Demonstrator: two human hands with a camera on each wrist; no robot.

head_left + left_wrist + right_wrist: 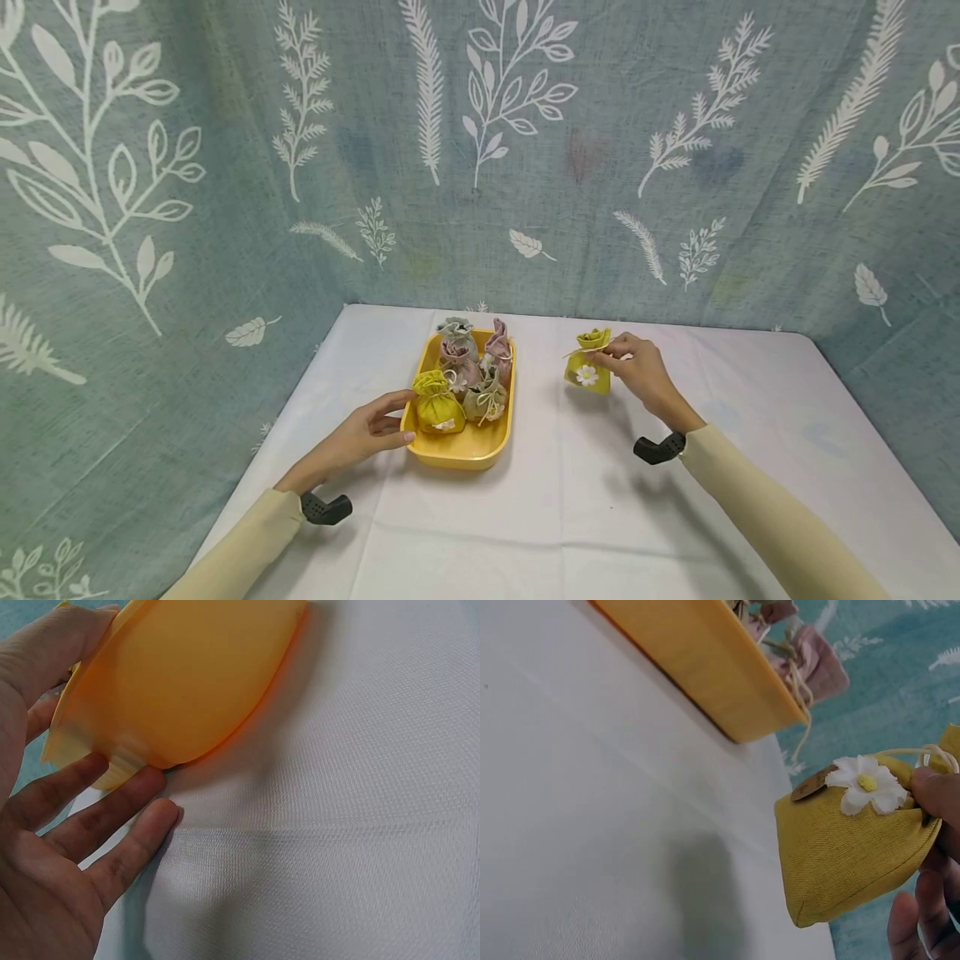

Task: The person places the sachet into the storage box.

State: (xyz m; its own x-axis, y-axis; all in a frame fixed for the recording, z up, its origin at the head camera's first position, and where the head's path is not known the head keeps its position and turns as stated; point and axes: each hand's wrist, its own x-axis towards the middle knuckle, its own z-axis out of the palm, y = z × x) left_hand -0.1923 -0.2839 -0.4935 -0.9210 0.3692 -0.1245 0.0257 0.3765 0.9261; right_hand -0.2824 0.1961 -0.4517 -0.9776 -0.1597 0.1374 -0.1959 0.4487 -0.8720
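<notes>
A yellow-green drawstring pouch (pixel 588 375) with a white flower hangs above the white cloth, pinched near its tied neck by my right hand (pixel 637 367). In the right wrist view, this pouch (pixel 855 847) also carries a small brown tag, and the thumb presses beside the flower. At the left side of a yellow tray (pixel 457 461), my left hand (pixel 367 437) holds the rim, thumb toward the front. The left wrist view shows its lower fingers spread beside the tray wall (pixel 195 682). Another yellow-green pouch (pixel 438 410) sits inside, nearest the left hand.
Pink pouches (pixel 498 350) and grey-green pouches (pixel 486 400) fill the back and right of the tray. White cloth (pixel 525 533) covers the table. A blue-green leaf-print curtain (pixel 540 208) stands behind and along the sides.
</notes>
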